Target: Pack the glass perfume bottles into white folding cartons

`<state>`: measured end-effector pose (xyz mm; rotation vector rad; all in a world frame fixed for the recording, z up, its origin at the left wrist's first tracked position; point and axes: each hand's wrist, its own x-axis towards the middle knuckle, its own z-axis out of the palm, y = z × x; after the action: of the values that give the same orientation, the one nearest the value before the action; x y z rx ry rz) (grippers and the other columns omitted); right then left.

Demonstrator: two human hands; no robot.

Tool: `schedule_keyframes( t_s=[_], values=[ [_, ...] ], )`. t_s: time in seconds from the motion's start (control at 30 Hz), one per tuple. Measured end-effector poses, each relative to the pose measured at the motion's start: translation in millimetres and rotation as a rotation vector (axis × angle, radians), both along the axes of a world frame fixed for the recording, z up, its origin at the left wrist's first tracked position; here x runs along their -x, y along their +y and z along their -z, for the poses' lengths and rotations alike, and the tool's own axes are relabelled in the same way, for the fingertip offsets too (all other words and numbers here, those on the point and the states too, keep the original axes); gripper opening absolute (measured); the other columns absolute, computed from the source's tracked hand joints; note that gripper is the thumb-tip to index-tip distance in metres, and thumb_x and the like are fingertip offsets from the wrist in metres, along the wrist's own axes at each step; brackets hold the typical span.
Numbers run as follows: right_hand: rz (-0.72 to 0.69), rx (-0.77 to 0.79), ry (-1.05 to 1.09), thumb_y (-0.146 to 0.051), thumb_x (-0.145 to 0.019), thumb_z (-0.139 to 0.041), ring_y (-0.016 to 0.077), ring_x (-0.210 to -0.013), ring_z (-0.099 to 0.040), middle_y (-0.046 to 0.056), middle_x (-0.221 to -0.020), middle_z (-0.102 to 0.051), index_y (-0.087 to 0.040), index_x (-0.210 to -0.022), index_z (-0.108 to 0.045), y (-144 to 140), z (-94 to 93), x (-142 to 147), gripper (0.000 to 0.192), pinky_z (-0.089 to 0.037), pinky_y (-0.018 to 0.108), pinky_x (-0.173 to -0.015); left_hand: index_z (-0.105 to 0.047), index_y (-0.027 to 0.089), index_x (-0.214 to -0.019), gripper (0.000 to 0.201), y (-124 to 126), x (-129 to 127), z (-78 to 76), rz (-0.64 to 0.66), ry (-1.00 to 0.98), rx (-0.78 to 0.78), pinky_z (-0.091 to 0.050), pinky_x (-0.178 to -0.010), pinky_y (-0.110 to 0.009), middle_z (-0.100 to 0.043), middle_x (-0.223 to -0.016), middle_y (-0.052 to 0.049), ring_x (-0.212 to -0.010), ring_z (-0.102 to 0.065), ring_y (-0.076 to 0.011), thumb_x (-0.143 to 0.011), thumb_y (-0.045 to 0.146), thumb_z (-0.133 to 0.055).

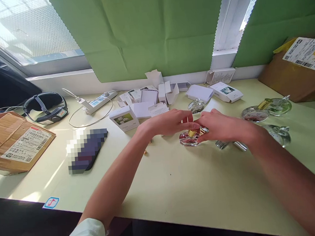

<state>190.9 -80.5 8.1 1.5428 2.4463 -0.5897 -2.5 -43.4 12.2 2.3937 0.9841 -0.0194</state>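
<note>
One glass bottle [188, 141]: right hand [213, 125] grasping its side; left hand [176, 121] over gold collar [192, 133], grip unclear.

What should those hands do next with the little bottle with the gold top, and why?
Probably the right hand should steady the glass bottle against the table first. The left hand is also close by its gold top, so a nudge might make the bottle slide. I can't tell whether the top is loose.
</note>
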Motion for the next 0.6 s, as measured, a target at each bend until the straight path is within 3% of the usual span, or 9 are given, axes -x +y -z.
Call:
schedule_keyframes(
  t_s=[0.13, 0.3, 0.43, 0.5, 0.6],
  values=[
    [-0.019, 0.005, -0.002, -0.047, -0.088, -0.056, 0.0318, -0.099, -0.052, 0.009, -0.093, -0.062, -0.024, -0.087, -0.068, 0, -2.1, 1, 0.026, -0.036, 0.035, -0.074, -0.059, 0.025, -0.107, 0.047, 4, 1, 4.1, -0.075, 0.022, 0.062, -0.035, -0.059, -0.026, -0.066, -0.095, -0.003, -0.073, -0.055, -0.0145, -0.091, 0.066, -0.043],
    [0.009, 0.006, 0.011, -0.046, -0.085, -0.059, 0.0337, -0.102, -0.051, 0.009, -0.094, -0.061, -0.023, -0.081, -0.064, 1, 1.5, 0, 0.024, -0.036, 0.035, -0.072, -0.056, 0.027, -0.114, 0.044, 4, -1, 10.2, -0.033, 0.026, 0.062, -0.036, -0.061, -0.026, -0.065, -0.097, -0.003, -0.076, -0.057, -0.0145, -0.094, 0.063, -0.041],
    [0.001, -0.004, 0.043, -0.053, -0.085, -0.056, 0.0337, -0.103, -0.052, 0.008, -0.093, -0.061, -0.025, -0.086, -0.065, 0, 5.5, -3, 0.029, -0.037, 0.034, -0.072, -0.055, 0.026, -0.119, 0.046, 5, 3, 4.6, -0.045, 0.012, 0.014, -0.038, -0.063, -0.026, -0.065, -0.102, -0.004, -0.080, -0.057, -0.0150, -0.091, 0.062, -0.047],
    [-0.007, -0.020, 0.085, -0.057, -0.083, -0.056, 0.0340, -0.104, -0.051, 0.009, -0.097, -0.061, -0.026, -0.093, -0.065, 0, 9.2, -3, 0.034, -0.038, 0.034, -0.072, -0.057, 0.026, -0.118, 0.047, 11, 12, -0.4, -0.096, -0.027, -0.043, -0.040, -0.067, -0.026, -0.065, -0.105, -0.004, -0.085, -0.058, -0.0163, -0.090, 0.063, -0.049],
    [-0.047, -0.041, 0.126, -0.058, -0.081, -0.058, 0.0323, -0.102, -0.051, 0.009, -0.097, -0.063, -0.023, -0.089, -0.063, 0, 16.7, -2, 0.035, -0.038, 0.035, -0.075, -0.060, 0.023, -0.113, 0.044, 29, 34, -0.5, -0.303, -0.045, -0.230, -0.043, -0.075, -0.030, -0.064, -0.109, -0.007, -0.095, -0.058, -0.0198, -0.095, 0.058, -0.041]
  ],
)
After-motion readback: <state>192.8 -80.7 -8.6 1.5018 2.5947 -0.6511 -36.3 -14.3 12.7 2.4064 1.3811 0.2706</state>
